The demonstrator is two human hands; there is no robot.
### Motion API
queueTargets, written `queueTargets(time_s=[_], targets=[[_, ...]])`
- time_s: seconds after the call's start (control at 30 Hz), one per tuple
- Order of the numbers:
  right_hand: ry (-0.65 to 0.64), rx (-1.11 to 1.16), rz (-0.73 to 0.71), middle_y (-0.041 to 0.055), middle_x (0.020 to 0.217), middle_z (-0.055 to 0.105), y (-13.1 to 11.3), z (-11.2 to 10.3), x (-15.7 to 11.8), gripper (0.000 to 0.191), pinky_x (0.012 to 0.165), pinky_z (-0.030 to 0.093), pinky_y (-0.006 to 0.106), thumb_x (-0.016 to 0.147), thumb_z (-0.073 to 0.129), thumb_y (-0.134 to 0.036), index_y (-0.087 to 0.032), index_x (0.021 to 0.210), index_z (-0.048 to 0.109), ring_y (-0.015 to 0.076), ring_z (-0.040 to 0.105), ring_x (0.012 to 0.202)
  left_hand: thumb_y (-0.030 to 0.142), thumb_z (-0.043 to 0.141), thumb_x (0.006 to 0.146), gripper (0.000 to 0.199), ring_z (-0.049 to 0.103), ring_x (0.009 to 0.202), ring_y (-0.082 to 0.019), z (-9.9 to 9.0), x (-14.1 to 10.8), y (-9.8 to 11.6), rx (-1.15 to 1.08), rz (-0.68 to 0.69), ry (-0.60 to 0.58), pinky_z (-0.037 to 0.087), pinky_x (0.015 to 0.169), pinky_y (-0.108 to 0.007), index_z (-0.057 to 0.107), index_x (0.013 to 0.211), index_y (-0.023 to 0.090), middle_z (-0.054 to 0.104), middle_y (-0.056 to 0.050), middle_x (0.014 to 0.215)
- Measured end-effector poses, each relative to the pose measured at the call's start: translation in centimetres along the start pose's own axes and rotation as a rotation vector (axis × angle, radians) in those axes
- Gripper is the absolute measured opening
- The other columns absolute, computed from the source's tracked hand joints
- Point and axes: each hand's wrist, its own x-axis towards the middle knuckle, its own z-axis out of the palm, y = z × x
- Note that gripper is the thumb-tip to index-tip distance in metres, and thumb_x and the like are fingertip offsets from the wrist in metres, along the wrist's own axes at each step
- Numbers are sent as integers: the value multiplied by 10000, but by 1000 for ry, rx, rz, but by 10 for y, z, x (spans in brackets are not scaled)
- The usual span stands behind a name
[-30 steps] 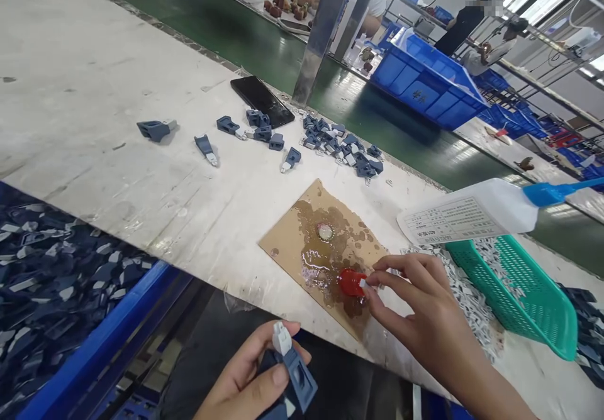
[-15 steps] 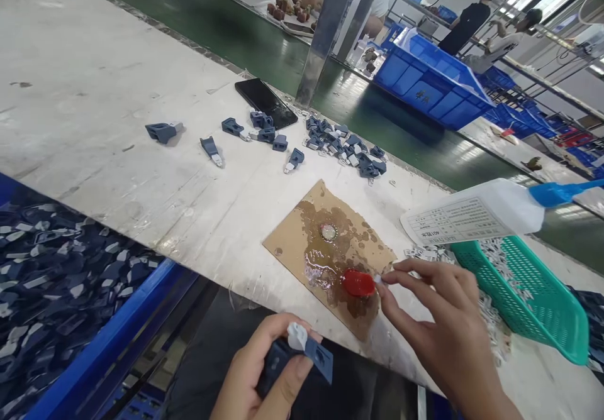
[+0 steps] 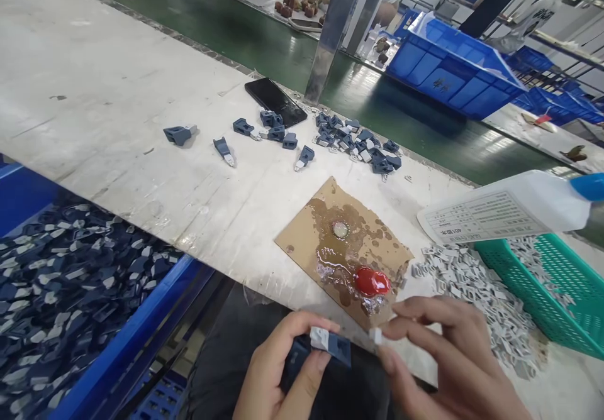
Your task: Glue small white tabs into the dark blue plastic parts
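My left hand (image 3: 271, 370) is closed around a dark blue plastic part (image 3: 340, 349), which has a light grey piece (image 3: 319, 338) on its top. Between the thumb and fingers of my right hand (image 3: 453, 354) is a small whitish plastic piece (image 3: 376, 336), just right of the blue part and apart from it. Beyond my hands lies a cardboard sheet (image 3: 302, 234), wet with clear liquid. On it sit a shiny red oval dish or cap (image 3: 372, 281) and a small round pale disc (image 3: 340, 229).
Right of the cardboard are a heap of grey pieces (image 3: 465, 288), a green basket (image 3: 495, 259) and a leaning white bottle (image 3: 509, 209). Blue parts (image 3: 358, 140) and a phone (image 3: 276, 100) lie farther back. A blue crate (image 3: 117, 351) of parts stands lower left. People work beyond.
My right hand has moved from the red dish toward my left hand with the small piece. My left hand has tilted the blue part slightly. The whole view has shifted somewhat.
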Motion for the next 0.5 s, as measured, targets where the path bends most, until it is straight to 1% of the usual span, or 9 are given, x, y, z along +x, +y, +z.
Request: queueTargets(time_s=[0.1, 0.2, 0.3, 0.37, 0.43, 0.47, 0.5], targets=[[-4, 94, -29, 72, 914, 516, -10, 8, -4, 180, 704, 416, 333, 743, 599, -117, -227, 882, 563, 215, 478, 886, 350, 648, 777, 107, 642, 745, -199, 0, 0, 0, -17, 21, -26, 484, 735, -257, 712, 857, 318, 726, 5, 809], [-10, 118, -36, 70, 911, 518, -12, 14, -5, 194, 714, 431, 324, 722, 610, -104, -219, 875, 574, 209, 482, 886, 341, 639, 789, 107, 644, 740, -165, 0, -1, 0, 5, 62, -17, 471, 711, -206, 709, 871, 346, 727, 36, 798], [-13, 135, -61, 64, 890, 548, -11, 14, -3, 205, 715, 462, 314, 702, 631, -100, -216, 867, 598, 198, 509, 859, 323, 618, 812, 114, 650, 757, -141, -1, -2, -1, 52, 128, -23, 451, 704, -169, 700, 887, 350, 729, 52, 812], [-36, 168, -50, 55, 869, 575, -11, 12, -2, 218, 715, 486, 307, 706, 646, -95, -225, 879, 623, 188, 536, 832, 312, 604, 826, 119, 656, 764, -144, -1, -2, -1, 61, 171, -32, 450, 713, -177, 697, 895, 339, 732, 43, 825], [-114, 294, 2, 35, 833, 598, -11, 12, -2, 193, 702, 512, 288, 731, 663, -111, -251, 864, 650, 170, 573, 801, 310, 598, 832, 121, 659, 757, -155, -2, -2, -2, 41, 214, -33, 460, 698, -197, 701, 892, 327, 733, 23, 827], [-148, 406, 79, 28, 827, 609, -11, 13, -4, 144, 685, 524, 272, 746, 676, -143, -260, 828, 657, 160, 594, 783, 311, 598, 831, 122, 656, 752, -161, -2, -2, -2, 20, 234, -41, 466, 690, -208, 706, 887, 321, 731, 10, 823], [-168, 551, 191, 24, 829, 621, -12, 16, -6, 83, 658, 535, 257, 756, 692, -210, -264, 809, 658, 154, 614, 768, 314, 599, 828, 126, 651, 742, -164, -2, -2, -2, -11, 254, -57, 473, 685, -221, 711, 885, 318, 728, 0, 815]])
